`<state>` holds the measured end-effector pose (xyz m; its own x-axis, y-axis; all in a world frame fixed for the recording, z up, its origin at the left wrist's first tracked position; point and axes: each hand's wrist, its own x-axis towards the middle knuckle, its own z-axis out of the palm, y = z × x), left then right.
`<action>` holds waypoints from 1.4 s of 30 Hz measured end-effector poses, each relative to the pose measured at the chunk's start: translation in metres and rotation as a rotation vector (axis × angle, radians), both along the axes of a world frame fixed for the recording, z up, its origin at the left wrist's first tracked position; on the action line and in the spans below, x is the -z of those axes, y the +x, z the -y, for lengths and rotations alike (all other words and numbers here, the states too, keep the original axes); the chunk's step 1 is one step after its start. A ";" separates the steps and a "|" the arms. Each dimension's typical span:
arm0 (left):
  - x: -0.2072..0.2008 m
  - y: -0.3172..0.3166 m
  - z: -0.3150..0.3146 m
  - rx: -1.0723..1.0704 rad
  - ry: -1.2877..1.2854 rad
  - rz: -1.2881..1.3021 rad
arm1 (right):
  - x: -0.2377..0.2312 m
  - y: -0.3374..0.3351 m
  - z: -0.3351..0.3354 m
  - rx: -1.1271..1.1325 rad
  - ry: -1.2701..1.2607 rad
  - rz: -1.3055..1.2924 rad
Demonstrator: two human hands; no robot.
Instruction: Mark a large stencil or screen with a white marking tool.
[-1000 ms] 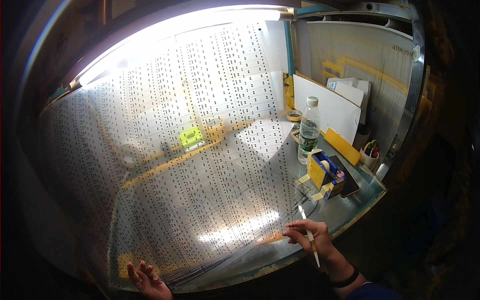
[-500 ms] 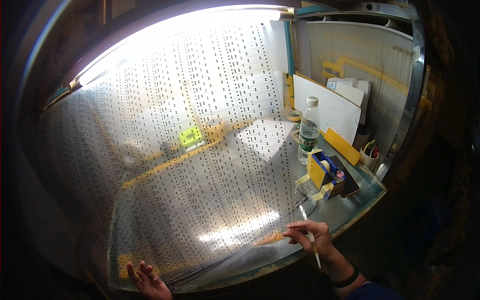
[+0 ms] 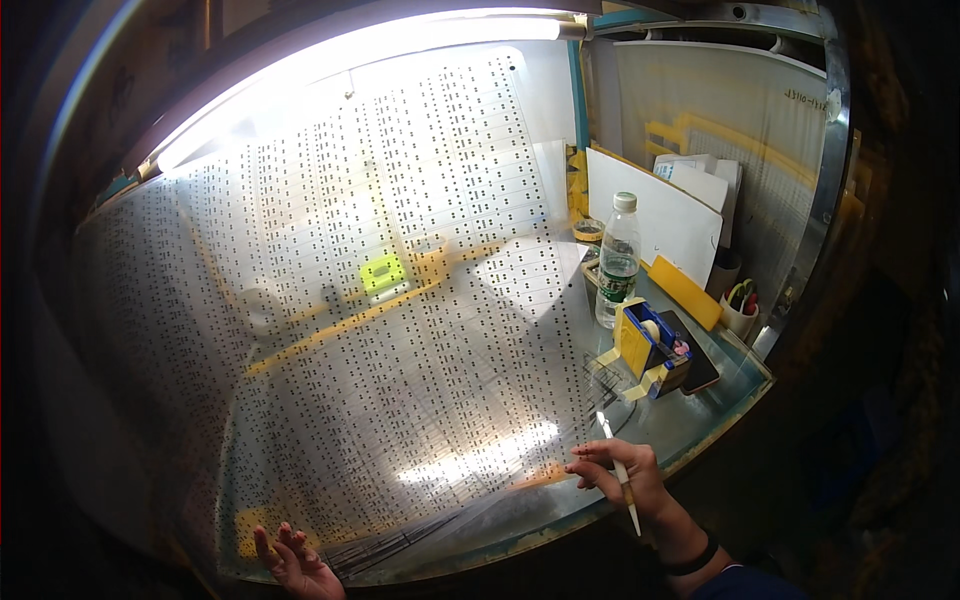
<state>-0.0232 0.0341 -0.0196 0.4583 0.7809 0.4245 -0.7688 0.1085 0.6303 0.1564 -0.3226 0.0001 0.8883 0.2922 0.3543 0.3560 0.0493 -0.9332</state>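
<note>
A large transparent film sheet (image 3: 450, 350), printed with rows of small black dots, spreads over the glass-topped table and rises toward the back. At its near left corner is my left hand (image 3: 297, 568), palm up, fingers apart and slightly curled, holding nothing I can see. My right hand (image 3: 630, 475) holds a slim white pen-like tool (image 3: 618, 462) slantwise between its fingers. The lower end of that tool is pointed; its exact kind is not clear. The thumb and fingertips of that hand are by the sheet's near right edge; whether they touch it I cannot tell.
A blue and yellow tape dispenser (image 3: 652, 350), a dark flat object (image 3: 700, 365), a water bottle (image 3: 619, 265) and a white cup (image 3: 738, 318) with scissors stand to the right. A bright tube lamp (image 3: 400, 40) spans the back. A yellow-green object (image 3: 382, 272) shows through the film.
The far edge of the film sheet has shifted down and a little left, and its top right corner now shows. Both hands and the pen-like tool have hardly moved.
</note>
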 end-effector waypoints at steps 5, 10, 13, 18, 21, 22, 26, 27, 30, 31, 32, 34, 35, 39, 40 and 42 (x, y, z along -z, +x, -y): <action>0.002 0.000 -0.002 0.002 0.009 0.006 | 0.001 0.000 0.000 -0.007 0.048 0.021; 0.005 0.000 -0.005 0.020 0.017 0.024 | 0.000 0.000 0.001 -0.015 0.058 0.026; 0.006 0.000 -0.005 0.017 0.008 0.021 | 0.001 0.000 0.001 -0.011 0.049 0.011; 0.005 -0.001 -0.004 0.003 0.010 0.011 | 0.000 0.000 0.000 -0.005 0.026 -0.004; 0.003 0.000 -0.002 -0.009 0.015 -0.006 | -0.001 0.000 0.000 -0.013 0.028 0.007; 0.002 -0.001 -0.002 -0.013 0.015 -0.013 | 0.001 0.000 0.001 -0.018 0.034 0.011; 0.002 0.001 -0.002 0.000 0.013 -0.003 | 0.000 0.000 0.000 -0.019 0.058 0.047; 0.003 0.001 -0.003 0.006 0.007 0.002 | 0.000 0.000 0.000 -0.019 0.065 0.045; 0.004 0.000 -0.005 0.029 0.005 0.030 | 0.002 0.000 0.000 -0.017 0.075 0.028; 0.005 0.000 -0.005 0.037 0.006 0.041 | 0.001 0.000 0.000 -0.014 0.069 0.016; 0.005 0.000 -0.005 0.036 0.003 0.042 | 0.001 0.000 0.000 -0.009 0.064 0.004; 0.004 0.000 -0.004 0.033 -0.004 0.044 | 0.002 0.000 0.001 -0.009 0.055 -0.006; 0.004 0.000 -0.004 0.031 -0.004 0.041 | 0.002 0.000 0.001 -0.008 0.051 -0.010; 0.006 0.000 -0.006 0.019 0.001 0.029 | 0.000 -0.001 0.000 0.004 0.047 -0.024; 0.006 0.000 -0.006 0.017 0.002 0.027 | 0.000 -0.001 0.000 0.007 0.045 -0.025; 0.006 -0.001 -0.006 0.009 -0.001 0.012 | -0.001 -0.001 0.000 0.010 0.036 -0.026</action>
